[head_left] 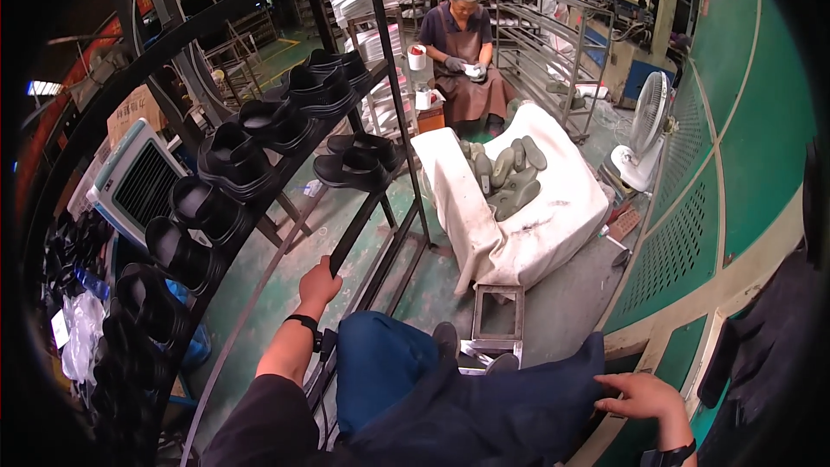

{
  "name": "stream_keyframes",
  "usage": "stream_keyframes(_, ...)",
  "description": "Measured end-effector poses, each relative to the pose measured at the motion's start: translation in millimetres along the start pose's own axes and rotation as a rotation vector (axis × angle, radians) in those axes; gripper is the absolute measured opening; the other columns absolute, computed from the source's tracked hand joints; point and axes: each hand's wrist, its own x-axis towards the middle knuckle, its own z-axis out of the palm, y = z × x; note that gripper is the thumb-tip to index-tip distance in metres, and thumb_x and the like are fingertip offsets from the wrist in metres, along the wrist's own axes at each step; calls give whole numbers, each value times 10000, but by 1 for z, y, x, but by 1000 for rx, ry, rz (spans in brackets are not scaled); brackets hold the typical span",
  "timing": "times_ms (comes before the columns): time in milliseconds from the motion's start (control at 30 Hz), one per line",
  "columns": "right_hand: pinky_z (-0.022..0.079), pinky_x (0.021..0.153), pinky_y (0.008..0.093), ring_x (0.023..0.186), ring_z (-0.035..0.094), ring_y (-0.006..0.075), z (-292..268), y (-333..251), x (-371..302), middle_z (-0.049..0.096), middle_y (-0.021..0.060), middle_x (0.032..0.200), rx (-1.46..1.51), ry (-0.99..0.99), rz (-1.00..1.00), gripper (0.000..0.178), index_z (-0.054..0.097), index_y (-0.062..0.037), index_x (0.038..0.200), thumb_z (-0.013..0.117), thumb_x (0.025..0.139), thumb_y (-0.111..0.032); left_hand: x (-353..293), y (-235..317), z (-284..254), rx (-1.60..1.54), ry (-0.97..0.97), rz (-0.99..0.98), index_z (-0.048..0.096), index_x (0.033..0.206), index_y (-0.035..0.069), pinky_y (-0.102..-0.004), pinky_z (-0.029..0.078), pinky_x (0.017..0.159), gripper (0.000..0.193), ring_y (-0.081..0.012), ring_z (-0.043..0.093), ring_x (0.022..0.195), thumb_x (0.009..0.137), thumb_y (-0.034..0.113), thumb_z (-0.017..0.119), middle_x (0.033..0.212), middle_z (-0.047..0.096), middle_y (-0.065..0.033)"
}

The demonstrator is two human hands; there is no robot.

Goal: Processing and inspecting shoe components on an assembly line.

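My left hand (320,285) is closed round a black metal rail (350,233) of the shoe rack, at the rail's near end. Beside that rack are my bent legs, in dark blue trousers (385,363). At the lower right, my right hand (644,396) has its fingers apart, with the fingertips at the dark cloth over my knee; I see nothing held in it. Black shoes (233,160) line the rack's upper shelf in a long row, and another pair of black shoes (354,164) sits on the lower rail.
Ahead stands a bin draped in white cloth (553,242), holding several grey-green shoe lasts (514,186). A small metal stool frame (499,316) is in front of it. Green machine panels (674,251) and a white fan (644,134) flank the right. A seated co-worker (467,60) handles something white.
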Motion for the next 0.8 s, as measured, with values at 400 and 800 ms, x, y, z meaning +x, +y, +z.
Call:
stream_keyframes(400,523,933,417,1069,672,368,1,3,2,680,206,1203,-10,-7,-1,719,535,-118,1452,612,921,-597,-4,6,-9,19,-29,-13,543,1259,82,-515,557,728,496,-384,711,843,800,248,625,920,724,-178)
stream_keyframes(800,532,910,417,1057,679,368,2,4,2,690,209,1179,-12,8,-18,705,536,-116,1448,623,924,-580,0,1,-2,-2,-11,-9,539,1251,77,-526,551,714,515,-401,700,817,786,275,637,898,714,-192)
